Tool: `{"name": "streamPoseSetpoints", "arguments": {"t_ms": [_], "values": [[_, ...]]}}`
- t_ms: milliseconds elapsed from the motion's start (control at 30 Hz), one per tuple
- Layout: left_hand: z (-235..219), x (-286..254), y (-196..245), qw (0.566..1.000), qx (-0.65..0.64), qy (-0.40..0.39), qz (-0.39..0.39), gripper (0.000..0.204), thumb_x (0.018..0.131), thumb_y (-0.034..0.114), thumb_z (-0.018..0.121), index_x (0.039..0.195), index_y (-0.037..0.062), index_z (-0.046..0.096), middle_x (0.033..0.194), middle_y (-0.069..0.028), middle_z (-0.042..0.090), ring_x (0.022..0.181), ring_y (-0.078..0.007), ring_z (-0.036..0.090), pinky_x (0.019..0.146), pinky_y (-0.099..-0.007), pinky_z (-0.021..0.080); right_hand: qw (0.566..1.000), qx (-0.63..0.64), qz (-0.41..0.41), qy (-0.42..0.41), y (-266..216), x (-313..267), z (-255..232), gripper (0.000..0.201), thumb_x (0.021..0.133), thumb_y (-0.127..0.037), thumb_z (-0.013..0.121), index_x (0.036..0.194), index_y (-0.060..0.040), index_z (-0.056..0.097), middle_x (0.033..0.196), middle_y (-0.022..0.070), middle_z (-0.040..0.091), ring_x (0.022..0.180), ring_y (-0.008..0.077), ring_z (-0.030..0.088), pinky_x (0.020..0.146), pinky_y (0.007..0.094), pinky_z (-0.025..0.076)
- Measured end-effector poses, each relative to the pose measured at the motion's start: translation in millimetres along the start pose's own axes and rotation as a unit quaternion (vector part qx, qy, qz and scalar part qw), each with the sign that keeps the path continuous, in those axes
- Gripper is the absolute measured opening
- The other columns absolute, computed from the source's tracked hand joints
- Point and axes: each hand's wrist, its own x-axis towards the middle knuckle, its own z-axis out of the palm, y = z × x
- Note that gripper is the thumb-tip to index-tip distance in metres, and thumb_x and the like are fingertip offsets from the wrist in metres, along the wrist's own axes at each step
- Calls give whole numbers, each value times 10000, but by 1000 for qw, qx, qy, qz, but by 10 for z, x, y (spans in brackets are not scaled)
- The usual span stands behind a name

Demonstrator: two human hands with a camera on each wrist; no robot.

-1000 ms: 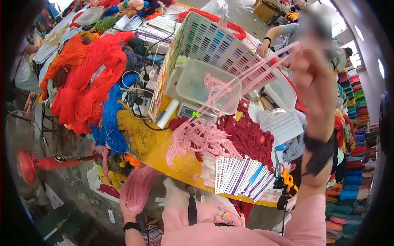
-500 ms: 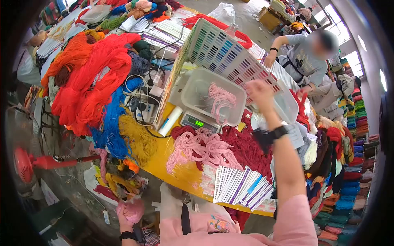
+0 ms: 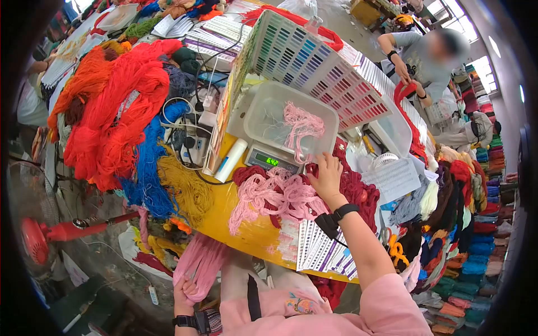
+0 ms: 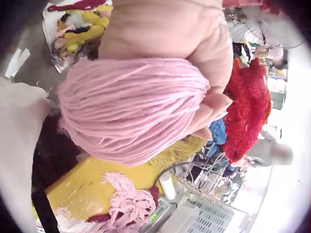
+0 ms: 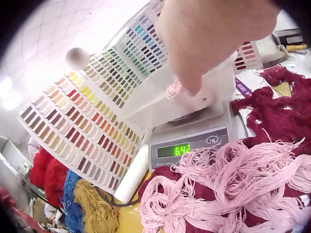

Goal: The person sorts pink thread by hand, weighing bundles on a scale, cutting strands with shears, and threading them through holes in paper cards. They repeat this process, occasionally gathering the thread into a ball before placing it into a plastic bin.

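My left hand [image 3: 189,287] grips a thick hank of pink yarn [image 3: 203,259] at the lower left, beside my lap; in the left wrist view its strands drape in a bundle over the fingers. My right hand [image 3: 327,173], fingers spread, reaches to the front corner of a clear plastic tub [image 3: 255,120]. Inside the tub lies a small bunch of pink yarn [image 3: 302,126], one end trailing over the front rim close to my fingertips. The tub stands on a digital scale [image 5: 192,138] with a green lit display. In front of the scale, more pink yarn [image 3: 274,196] lies loosely heaped on the table.
Dark red yarn [image 3: 358,193] and printed sample cards [image 3: 319,249] lie by my right arm. A standing colour chart [image 3: 314,61] borders the tub behind. Cables [image 3: 188,134], a white tube [image 3: 230,159] and red hanks [image 3: 120,112] sit leftward. Another person [image 3: 423,59] handles red yarn opposite.
My right hand was raised at the right with pink strands stretched from it; it came down without them to the tub's front corner. The left hand's hank now spreads out. The display number rose.
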Motion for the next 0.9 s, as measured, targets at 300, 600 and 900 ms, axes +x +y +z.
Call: {"name": "streamPoseSetpoints", "arguments": {"t_ms": [300,600,900], "values": [[286,-181,109,992,66,-98,-45,213,819,191,383,662,66,455,430,45,321,355,-43,286,339,-190,223,997,-30,-50,52,-52,117,230,465,529,-143,647,949,-83,457,1084,112,374,992,255,359,813,391,225],[470,-601,178,981,5,-186,-58,216,780,163,400,623,22,444,435,34,339,375,-61,293,352,-195,214,994,-38,-63,85,-98,196,415,279,554,-117,585,818,-94,496,1002,81,417,917,231,392,784,384,238],[573,-686,70,991,69,-109,25,167,745,229,397,621,127,439,560,23,391,497,-146,350,465,-291,292,970,219,-85,-69,-728,-298,407,91,593,-58,538,683,-61,529,687,119,495,669,303,458,600,360,369]]}}
